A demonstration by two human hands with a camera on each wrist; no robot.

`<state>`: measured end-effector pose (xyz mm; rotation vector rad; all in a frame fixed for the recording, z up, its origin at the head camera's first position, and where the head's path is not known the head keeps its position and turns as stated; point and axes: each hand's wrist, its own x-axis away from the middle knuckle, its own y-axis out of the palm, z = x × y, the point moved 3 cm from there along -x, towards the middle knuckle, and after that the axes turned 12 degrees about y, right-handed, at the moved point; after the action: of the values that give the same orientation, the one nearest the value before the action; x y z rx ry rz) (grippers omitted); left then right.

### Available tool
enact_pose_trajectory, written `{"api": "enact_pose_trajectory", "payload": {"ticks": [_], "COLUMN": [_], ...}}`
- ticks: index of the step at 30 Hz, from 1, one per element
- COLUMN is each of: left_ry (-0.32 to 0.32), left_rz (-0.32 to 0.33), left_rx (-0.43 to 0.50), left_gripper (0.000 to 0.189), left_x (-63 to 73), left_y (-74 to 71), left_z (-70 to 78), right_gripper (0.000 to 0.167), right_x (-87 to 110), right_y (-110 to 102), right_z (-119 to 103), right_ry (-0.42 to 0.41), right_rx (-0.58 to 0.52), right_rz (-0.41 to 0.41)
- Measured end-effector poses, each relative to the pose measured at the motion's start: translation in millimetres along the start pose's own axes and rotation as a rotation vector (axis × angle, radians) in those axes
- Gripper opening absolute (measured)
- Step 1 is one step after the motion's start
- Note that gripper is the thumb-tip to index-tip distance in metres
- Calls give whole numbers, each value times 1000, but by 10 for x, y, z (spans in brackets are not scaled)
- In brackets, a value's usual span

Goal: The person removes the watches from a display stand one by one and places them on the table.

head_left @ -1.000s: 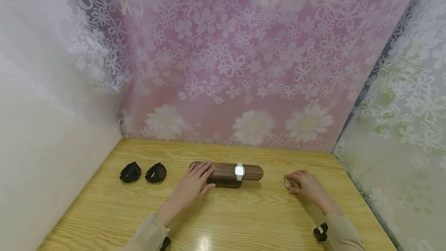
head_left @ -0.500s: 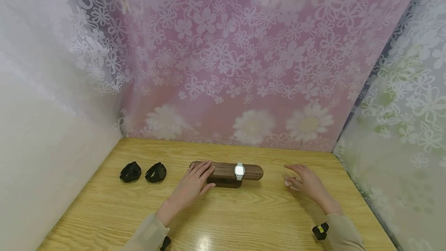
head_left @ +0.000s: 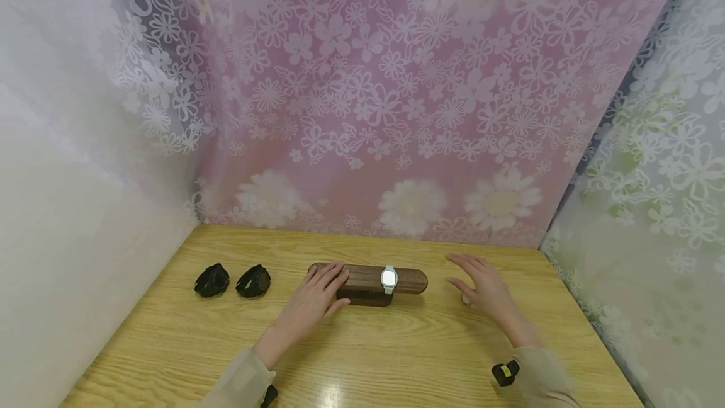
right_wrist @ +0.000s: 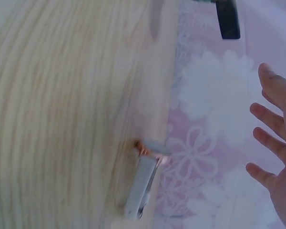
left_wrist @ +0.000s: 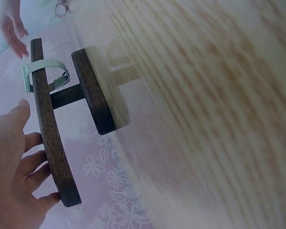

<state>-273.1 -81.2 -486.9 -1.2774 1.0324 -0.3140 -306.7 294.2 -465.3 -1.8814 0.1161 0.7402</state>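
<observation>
A dark wooden watch stand (head_left: 362,277), a rounded bar on a short post and base, stands mid-table. A pale green smartwatch (head_left: 389,277) with a lit white screen is strapped round the bar, right of its middle. My left hand (head_left: 310,298) rests across the bar's left end, fingers laid over the top and the thumb (left_wrist: 22,110) off the wood. To the right, my right hand (head_left: 481,288) is raised with spread fingers and holds nothing. Below it on the table is a rose-gold watch with a light strap (right_wrist: 143,183), mostly hidden by the hand in the head view.
Two black watches (head_left: 212,280) (head_left: 253,281) sit side by side at the table's left. The wood-grain table (head_left: 396,351) backs onto a pink floral curtain (head_left: 362,112), with pale cloth walls (head_left: 85,175) on both sides.
My right hand has let go of the rose-gold watch, spread its fingers and shifted up and left towards the stand. My left hand stays in place on the bar.
</observation>
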Motion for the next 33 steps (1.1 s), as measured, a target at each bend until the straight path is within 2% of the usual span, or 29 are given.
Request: {"api": "enact_pose_trajectory", "payload": {"ticks": [6, 13, 19, 26, 33], "left_ry": [5, 4, 0, -12, -20], "left_rz": [8, 11, 8, -15, -18], "left_rx": [-5, -13, -6, -9, -6], "left_gripper": [59, 58, 58, 59, 59], "left_x": [0, -5, -5, -12, -19], "left_y": [-3, -3, 1, 2, -16], "left_z": [3, 4, 2, 6, 12], "right_gripper": [63, 69, 73, 80, 81], "right_x": [-105, -211, -263, -288, -274], "right_y": [67, 173, 310, 482, 583], "right_z": [-240, -526, -767, -958, -1014], "right_ry": [-66, -102, -131, -106, -34], "right_rx": [-17, -53, -35, 15, 24], "right_rz": [9, -10, -39, -129, -200]}}
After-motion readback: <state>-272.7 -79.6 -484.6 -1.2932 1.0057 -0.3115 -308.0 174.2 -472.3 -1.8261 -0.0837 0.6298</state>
